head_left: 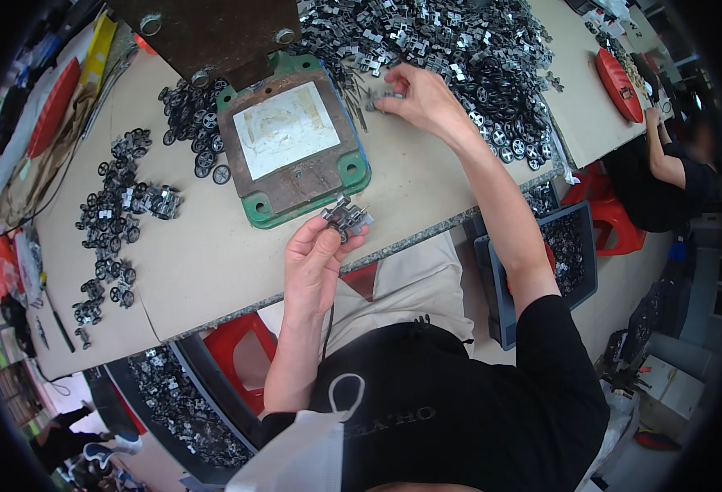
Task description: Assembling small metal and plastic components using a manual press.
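Between the fingers and thumb of my left hand (316, 254) is a small grey toy-car chassis (346, 218), held in front of the press base near the table's front edge. Farther off, my right hand (417, 97) is closed in a pinch at the edge of the parts heap. At its fingertips is a small grey piece (372, 101), too small to name surely. Thin metal rods (353, 97) lie just left of those fingers. The green-edged press base (294, 135) has a white pad (286, 129) on it, left of my right hand.
A large heap of chassis parts (426, 41) covers the far table, with loose black wheels (517, 139) beside it. More wheels (205, 135) lie left of the press. Wheeled assemblies (107, 217) sit at left. Parts bins (584, 283) stand below the edge. A co-worker (664, 172) sits at right.
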`<state>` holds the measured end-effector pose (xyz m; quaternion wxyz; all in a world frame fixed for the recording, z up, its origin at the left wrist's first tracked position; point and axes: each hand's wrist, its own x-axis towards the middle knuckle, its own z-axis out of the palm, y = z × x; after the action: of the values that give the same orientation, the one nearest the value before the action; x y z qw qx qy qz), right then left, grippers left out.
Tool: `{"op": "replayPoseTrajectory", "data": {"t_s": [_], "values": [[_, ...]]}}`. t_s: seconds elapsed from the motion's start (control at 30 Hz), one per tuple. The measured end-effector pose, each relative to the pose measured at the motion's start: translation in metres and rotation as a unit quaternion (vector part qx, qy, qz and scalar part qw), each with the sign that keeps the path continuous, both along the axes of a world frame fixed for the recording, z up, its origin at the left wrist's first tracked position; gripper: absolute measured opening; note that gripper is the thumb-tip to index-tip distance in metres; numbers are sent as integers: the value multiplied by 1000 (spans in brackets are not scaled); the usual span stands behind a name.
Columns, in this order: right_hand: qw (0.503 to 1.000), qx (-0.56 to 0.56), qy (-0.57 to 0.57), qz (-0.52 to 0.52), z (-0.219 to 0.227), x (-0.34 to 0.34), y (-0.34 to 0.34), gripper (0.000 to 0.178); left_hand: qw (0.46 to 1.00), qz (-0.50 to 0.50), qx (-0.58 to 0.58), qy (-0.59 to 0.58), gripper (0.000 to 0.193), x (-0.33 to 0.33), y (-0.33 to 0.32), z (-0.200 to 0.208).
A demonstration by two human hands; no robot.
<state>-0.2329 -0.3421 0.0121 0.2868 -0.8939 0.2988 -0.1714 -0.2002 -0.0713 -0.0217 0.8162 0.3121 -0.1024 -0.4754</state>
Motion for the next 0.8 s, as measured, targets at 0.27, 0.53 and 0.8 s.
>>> {"op": "replayPoseTrajectory", "data": {"t_s": [0.27,0.53,0.8], "values": [[995,69,66,26,25,-50,23,26,1000,-17,-2,0,23,-1,1,0],[952,-273,33,-134,1,-40,-9,40,1000,-15,4,14,21,-1,0,-3],[998,-31,-49,0,18,-59,14,31,1000,-17,6,4,23,0,0,2]]}}
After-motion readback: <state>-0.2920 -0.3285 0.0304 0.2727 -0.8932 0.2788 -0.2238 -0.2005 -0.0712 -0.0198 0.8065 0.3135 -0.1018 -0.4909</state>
